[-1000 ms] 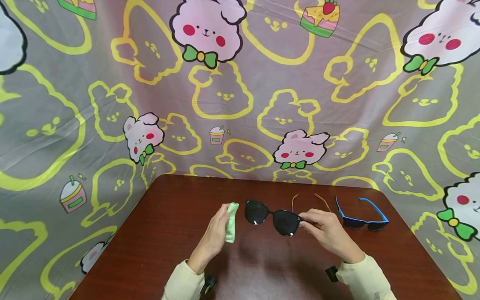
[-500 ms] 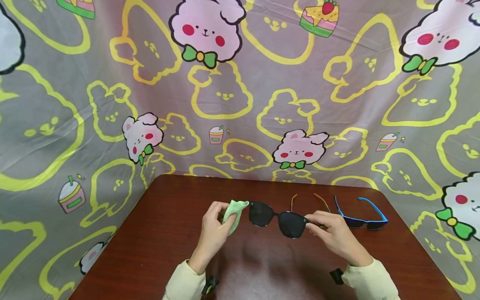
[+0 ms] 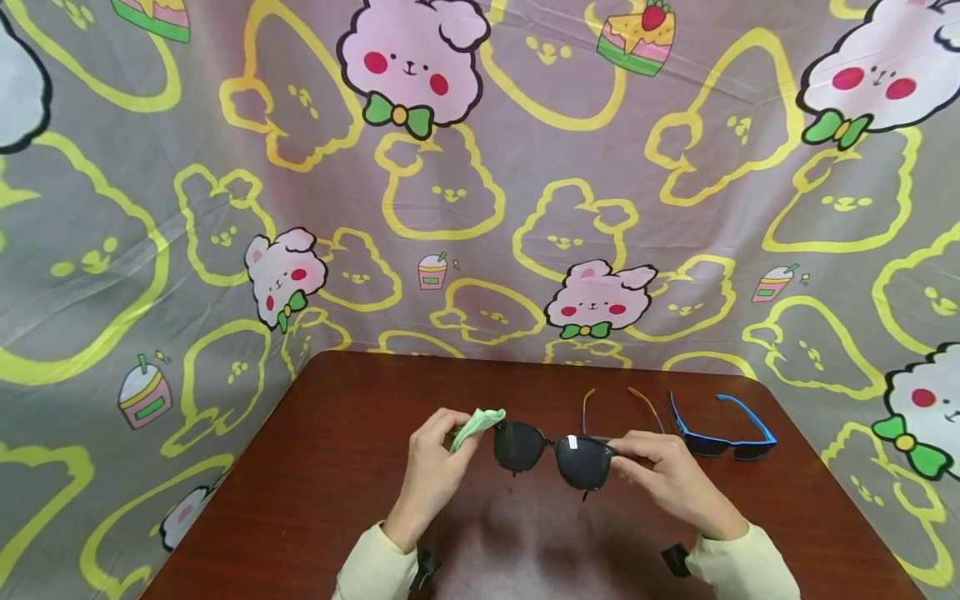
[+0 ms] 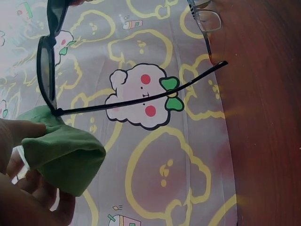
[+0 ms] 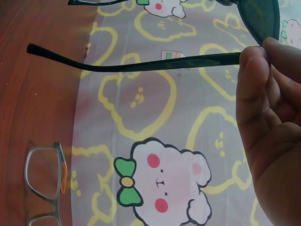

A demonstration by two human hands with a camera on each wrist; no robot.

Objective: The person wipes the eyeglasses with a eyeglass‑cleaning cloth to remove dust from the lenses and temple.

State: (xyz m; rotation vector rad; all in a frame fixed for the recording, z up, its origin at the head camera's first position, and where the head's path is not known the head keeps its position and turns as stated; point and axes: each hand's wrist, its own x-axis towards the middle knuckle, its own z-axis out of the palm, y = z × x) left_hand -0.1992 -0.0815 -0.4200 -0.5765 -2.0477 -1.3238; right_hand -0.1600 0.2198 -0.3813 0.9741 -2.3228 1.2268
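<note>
A pair of black sunglasses (image 3: 583, 463) is held up over the table, lenses toward the head camera and a bright reflection on one lens. My right hand (image 3: 671, 477) pinches the frame's right corner between thumb and fingers; in the right wrist view the temple arm (image 5: 155, 65) extends from those fingertips. In my left hand (image 3: 435, 467) is a folded light green cloth (image 3: 477, 424), gripped between thumb and fingers. The cloth's upper edge meets the left corner of the sunglasses. From the left wrist, the cloth (image 4: 70, 157) bunches right below the hinge, and the other temple arm (image 4: 141, 100) is unfolded.
Behind my right hand, glasses with orange-tipped arms (image 3: 587, 400) lie on the dark brown table (image 3: 300, 492). Blue-framed sunglasses (image 3: 726, 442) lie farther right. A cartoon-printed cloth wall (image 3: 480, 167) closes in the table's back and sides.
My left hand has turned and moved right, bringing the green cloth up to the sunglasses' left corner. The sunglasses have shifted slightly right, then lower, and tilted; a reflection now shows on one lens.
</note>
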